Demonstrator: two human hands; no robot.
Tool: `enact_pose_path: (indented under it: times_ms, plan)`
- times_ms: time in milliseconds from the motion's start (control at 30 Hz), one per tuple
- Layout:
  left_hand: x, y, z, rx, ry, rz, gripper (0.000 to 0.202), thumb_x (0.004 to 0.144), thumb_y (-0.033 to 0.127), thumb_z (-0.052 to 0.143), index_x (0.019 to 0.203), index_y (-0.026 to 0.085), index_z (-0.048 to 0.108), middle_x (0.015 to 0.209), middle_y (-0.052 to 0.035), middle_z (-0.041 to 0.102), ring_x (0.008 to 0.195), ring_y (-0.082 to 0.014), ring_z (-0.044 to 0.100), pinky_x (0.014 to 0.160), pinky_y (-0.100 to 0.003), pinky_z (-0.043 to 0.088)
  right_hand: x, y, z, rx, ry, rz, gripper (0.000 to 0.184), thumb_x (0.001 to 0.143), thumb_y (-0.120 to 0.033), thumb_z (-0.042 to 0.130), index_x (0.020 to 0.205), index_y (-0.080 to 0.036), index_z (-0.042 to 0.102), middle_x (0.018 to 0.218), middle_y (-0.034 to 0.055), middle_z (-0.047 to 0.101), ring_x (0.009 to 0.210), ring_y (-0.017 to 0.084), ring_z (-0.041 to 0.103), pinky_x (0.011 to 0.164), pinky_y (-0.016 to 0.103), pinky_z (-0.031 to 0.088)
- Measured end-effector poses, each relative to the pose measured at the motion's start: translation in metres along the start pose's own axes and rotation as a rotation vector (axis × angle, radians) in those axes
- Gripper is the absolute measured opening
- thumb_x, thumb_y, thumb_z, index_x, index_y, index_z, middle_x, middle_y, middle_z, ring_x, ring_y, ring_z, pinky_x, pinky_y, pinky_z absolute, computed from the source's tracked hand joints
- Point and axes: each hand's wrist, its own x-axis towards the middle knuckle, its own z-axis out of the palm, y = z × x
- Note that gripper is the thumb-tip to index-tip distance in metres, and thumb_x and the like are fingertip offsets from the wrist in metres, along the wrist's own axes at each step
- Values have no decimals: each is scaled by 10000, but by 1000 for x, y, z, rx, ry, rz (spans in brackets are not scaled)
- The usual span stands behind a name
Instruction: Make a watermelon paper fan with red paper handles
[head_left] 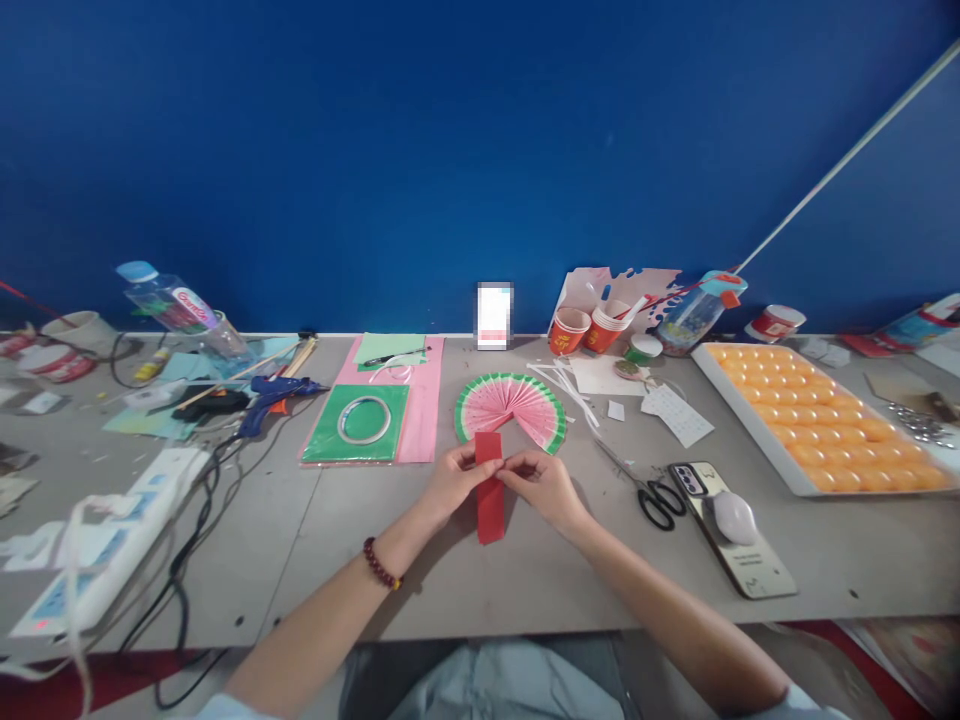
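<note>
A red paper strip [490, 505] lies lengthwise on the grey table [360, 560] in front of me. My left hand [450, 480] pinches the strip near its far end from the left. My right hand [541, 482] pinches it from the right at the same spot. Both hands have their fingers closed on the paper. Just beyond the strip lies a pleated paper fan [511, 405], pink with a green rim like a watermelon slice. A dark bead bracelet [380, 566] is on my left wrist.
Scissors [651, 493] and a phone [731, 525] lie to the right, with a tray of orange balls [829, 420] beyond. Green and pink paper with a tape ring [364, 418], a blue glue gun [274, 395], a power strip [112, 535] and cables are left. Paper cups [589, 330] stand at the back.
</note>
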Motion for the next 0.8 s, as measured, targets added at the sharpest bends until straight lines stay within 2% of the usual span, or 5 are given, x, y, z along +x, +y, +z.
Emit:
enact_pose_path:
  times_ms: [200, 367, 533, 667, 800]
  plan:
    - [-3, 3, 4, -82, 50, -26, 281, 592, 364, 793, 706, 129, 690, 687, -44, 693, 620, -151, 602, 608, -256, 455, -2, -7, 0, 15, -82, 16, 239, 736, -398, 670, 709, -161, 686, 711, 29, 698, 644, 155, 616, 617, 261, 470]
    - [-1, 0, 4, -150, 67, -32, 280, 600, 371, 787, 677, 130, 665, 636, -11, 658, 575, -113, 561, 593, -231, 433, -1, -9, 1, 31, -48, 18, 245, 727, -405, 680, 693, -163, 691, 680, 28, 694, 618, 155, 612, 600, 261, 470]
    - [5, -7, -3, -133, 119, -28, 271, 624, 383, 768, 684, 138, 668, 625, -3, 658, 561, -115, 560, 587, -237, 432, 1, -4, -1, 63, -82, 46, 248, 730, -412, 670, 731, -168, 712, 732, 40, 715, 675, 177, 638, 643, 283, 496]
    - [7, -8, -7, -100, 167, -7, 269, 627, 381, 763, 716, 142, 677, 660, -18, 685, 586, -133, 596, 599, -246, 456, 3, 2, -1, 66, -46, 70, 249, 712, -412, 678, 724, -164, 691, 709, 39, 701, 640, 171, 630, 583, 267, 482]
    - [7, -4, -8, -81, 205, -45, 296, 629, 405, 754, 696, 133, 659, 614, -26, 673, 531, -135, 595, 539, -245, 464, 4, 2, -4, 80, -32, 149, 257, 700, -409, 685, 767, -161, 685, 689, 30, 692, 582, 152, 610, 525, 246, 450]
